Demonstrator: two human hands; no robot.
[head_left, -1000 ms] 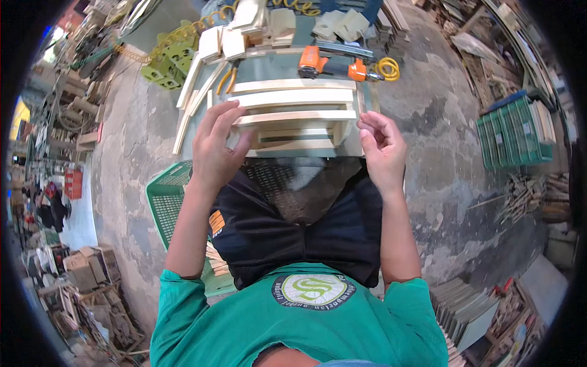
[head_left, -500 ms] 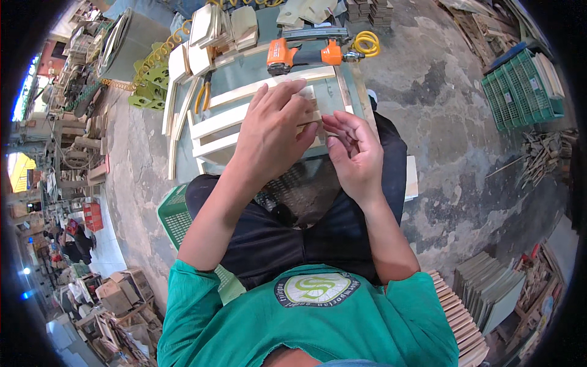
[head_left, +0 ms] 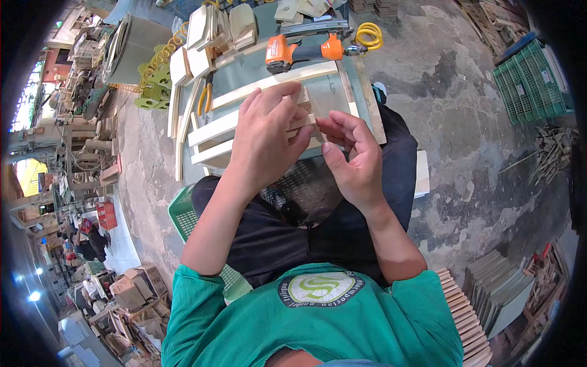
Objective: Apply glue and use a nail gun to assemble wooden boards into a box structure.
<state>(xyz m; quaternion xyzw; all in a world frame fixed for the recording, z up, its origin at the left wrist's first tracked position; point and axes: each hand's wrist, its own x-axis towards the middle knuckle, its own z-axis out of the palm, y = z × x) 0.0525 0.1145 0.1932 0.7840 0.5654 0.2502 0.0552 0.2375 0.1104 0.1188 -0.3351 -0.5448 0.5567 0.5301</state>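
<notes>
A small frame of pale wooden slats [head_left: 213, 129] is in front of me at the near edge of the worktable, tilted slightly. My left hand [head_left: 264, 137] lies over its right part, fingers bent around the slats and thumb toward me; the palm hides much of the wood. At the frame's right end, my right hand [head_left: 356, 160] has curled fingers and thumb around the end piece, though its exact contact is partly hidden. An orange and black nail gun [head_left: 304, 54] lies beyond the frame, joined to a yellow coiled hose [head_left: 369, 37].
Orange-handled pliers [head_left: 205, 96] and long wooden strips [head_left: 178, 122] lie left on the grey-green worktable [head_left: 235, 78]. Stacked wooden pieces [head_left: 205, 27] stand at its far left. Green crates [head_left: 531, 82] sit far right, with another [head_left: 183, 214] by my left leg.
Both hands stay at the frame, with only slight shifts of the fingers. The whole view has shifted a little to the right.
</notes>
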